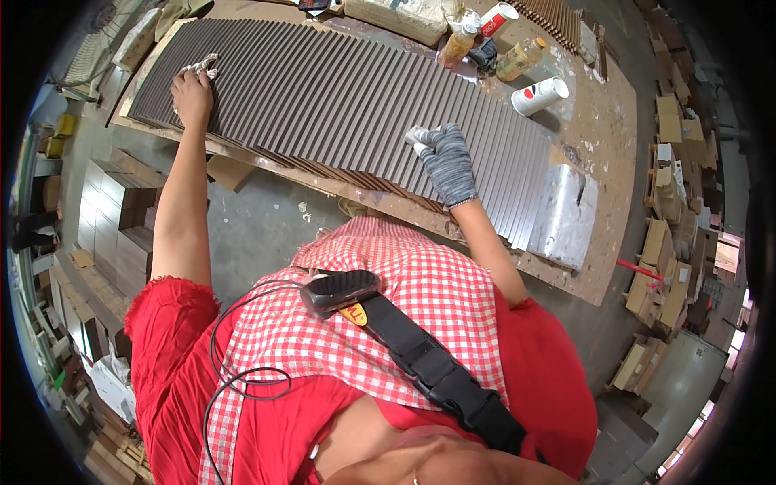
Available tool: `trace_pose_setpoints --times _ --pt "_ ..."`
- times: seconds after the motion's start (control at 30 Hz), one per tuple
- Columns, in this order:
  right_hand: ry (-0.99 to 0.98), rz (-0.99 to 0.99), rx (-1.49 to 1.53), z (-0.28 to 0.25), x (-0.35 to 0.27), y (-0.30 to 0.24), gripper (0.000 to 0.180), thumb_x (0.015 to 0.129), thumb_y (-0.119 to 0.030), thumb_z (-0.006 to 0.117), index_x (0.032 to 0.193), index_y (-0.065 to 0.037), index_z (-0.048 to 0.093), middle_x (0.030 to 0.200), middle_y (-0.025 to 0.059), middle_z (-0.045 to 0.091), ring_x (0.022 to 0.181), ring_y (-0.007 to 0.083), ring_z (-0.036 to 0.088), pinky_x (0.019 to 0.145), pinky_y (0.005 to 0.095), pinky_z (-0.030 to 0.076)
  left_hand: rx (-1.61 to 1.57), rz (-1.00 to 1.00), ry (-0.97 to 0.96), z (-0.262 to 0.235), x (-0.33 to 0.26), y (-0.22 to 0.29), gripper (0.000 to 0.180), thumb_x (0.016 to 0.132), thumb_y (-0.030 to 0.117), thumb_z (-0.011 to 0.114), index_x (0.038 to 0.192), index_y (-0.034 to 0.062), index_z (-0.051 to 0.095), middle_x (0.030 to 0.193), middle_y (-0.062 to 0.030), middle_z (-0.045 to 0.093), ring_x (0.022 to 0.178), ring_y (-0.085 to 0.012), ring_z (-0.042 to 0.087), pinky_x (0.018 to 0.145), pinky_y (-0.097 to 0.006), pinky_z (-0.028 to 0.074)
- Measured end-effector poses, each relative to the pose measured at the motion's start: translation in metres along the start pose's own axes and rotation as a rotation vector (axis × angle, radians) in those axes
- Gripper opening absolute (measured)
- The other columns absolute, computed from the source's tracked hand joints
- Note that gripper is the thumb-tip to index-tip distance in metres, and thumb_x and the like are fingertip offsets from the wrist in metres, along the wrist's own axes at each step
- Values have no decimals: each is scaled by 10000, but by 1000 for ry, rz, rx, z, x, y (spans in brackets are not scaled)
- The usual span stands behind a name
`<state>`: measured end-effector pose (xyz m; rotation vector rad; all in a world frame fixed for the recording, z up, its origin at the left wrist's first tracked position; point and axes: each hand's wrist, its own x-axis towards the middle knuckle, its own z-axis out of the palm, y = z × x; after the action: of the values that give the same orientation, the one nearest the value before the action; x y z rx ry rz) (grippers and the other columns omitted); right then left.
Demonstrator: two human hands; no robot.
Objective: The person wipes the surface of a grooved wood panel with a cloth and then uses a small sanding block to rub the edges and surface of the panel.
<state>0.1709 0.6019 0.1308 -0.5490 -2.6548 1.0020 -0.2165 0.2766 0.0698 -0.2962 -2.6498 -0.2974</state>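
Note:
A long row of narrow grey-brown slats (pixel 323 89) lies side by side across the worktable. At its left end, my bare left hand (pixel 191 97) is closed on a crumpled whitish rag (pixel 206 65), which rests against the slats. Over the right half of the row is my right hand (pixel 449 166), in a grey knit glove with pale fingertips. Its fingers are curled and drawn together near the slat surface; whatever they hold, if anything, is hidden. Beyond the right end of the row is a shiny silver-grey sheet (pixel 566 214) with a dark mark.
Two bottles of yellowish liquid, one of them the bottle (pixel 521 58), lie toward the table's far side with a white cup (pixel 540 96) and a red-and-white cup (pixel 498 18). More brown slats (pixel 550 20) are stacked behind. Cardboard boxes (pixel 647 267) line the right floor; stacked panels (pixel 109 202) stand left.

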Motion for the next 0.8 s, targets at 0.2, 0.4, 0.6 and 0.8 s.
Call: trace_pose_setpoints --times 0.2,0.4,0.6,0.8 --pt "-158 110 107 -6 -27 -11 249 765 -26 715 1012 -34 684 897 67 541 796 169 570 713 251 524 0 21 27 0 -3 -3 416 936 359 467 1152 13 549 1231 -189 502 1119 -384 474 936 -455 410" --pt "-41 55 15 1 -14 -2 171 762 -41 723 929 -34 684 880 54 536 771 153 571 706 266 530 -6 40 32 0 -1 -3 417 939 351 466 1163 7 546 1251 -201 486 1104 -406 479 926 -465 418" --pt "79 67 -21 -7 61 25 162 757 -42 726 914 -27 689 921 91 579 802 189 606 785 282 518 20 15 7 -4 -6 -5 409 936 351 471 1149 8 541 1235 -193 498 1121 -381 475 916 -448 428" --pt "177 -65 -82 -3 140 87 181 747 -127 752 876 -16 692 943 174 610 871 274 618 808 364 496 35 10 5 -14 -5 -4 399 939 347 473 1132 6 544 1227 -191 501 1110 -383 479 912 -449 430"
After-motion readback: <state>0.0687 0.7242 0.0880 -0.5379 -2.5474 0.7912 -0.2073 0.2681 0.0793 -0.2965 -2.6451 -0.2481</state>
